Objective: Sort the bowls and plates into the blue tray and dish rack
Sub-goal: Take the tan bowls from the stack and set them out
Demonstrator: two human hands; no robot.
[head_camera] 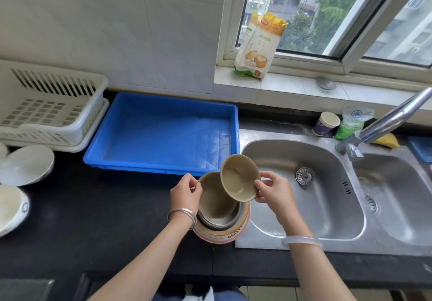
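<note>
Left hand (185, 195) pinching the rim of a tan bowl (215, 199) atop the stack (222, 234) by the sink (311, 209), right hand (274, 193) pinching a smaller bowl (239, 179) by its rim, tilted above it, tray (163, 134) beyond, rack (46, 113) far left.

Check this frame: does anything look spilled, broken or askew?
Nothing spilled or broken. The only tilt looks deliberate: the left hand tips the lower tan bowl on the stacked bowls, and the right hand holds the upper tan bowl lifted at a slant.
</note>
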